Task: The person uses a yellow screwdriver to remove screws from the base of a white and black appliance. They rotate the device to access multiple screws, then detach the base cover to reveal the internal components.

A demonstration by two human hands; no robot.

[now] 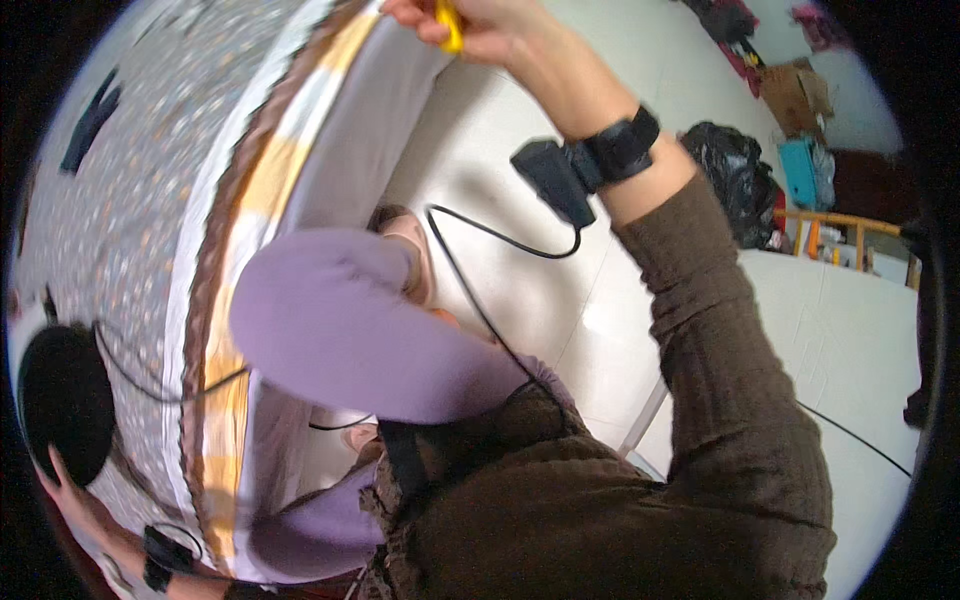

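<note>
At the top of the view, my right hand [490, 30] is raised with its fingers closed round a small yellow object [449, 27]; its kind does not show. That wrist wears a black strapped device [590, 165] with a cable. My left hand [75, 500] is at the lower left rim, at the lower edge of a flat, black, rounded object [65, 400]. One finger lies over this object's edge, and the others are hidden. Under the black object spreads a grey patterned bed cover [160, 200] with a white, brown and yellow border.
A dark strip-like item [90, 120] lies on the cover. My bent leg [350, 325] rests beside the bed's edge. Over the pale floor [500, 120] runs a black cable [465, 285]. To the right are a black plastic bag [730, 180], a cardboard box [790, 95] and a white tabletop [850, 330].
</note>
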